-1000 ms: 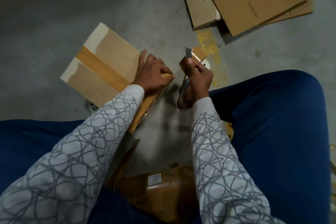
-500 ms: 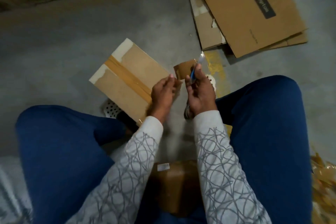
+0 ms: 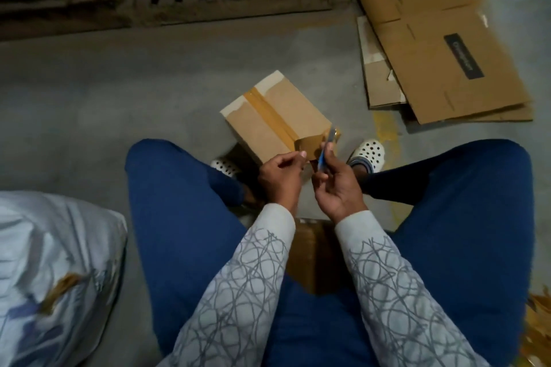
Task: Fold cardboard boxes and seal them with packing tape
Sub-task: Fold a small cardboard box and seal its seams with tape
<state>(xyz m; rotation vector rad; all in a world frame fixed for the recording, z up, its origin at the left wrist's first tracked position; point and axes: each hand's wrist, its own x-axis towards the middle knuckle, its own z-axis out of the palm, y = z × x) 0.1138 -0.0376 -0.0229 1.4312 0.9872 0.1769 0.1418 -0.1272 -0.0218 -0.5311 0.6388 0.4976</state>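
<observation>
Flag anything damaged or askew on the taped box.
The box has pale patches along its far edge, where the surface layer looks torn off. The tape strip lies straight; its near end is uncut, pinched by the left hand, beside the blue cutter in the right hand.

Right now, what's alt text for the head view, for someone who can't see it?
A seated person's left hand pinches the loose end of the brown tape strip sealing a small cardboard box, while the right hand holds a blue-handled cutter to it. Flattened cardboard sheets lie on the concrete floor at upper right.
</observation>
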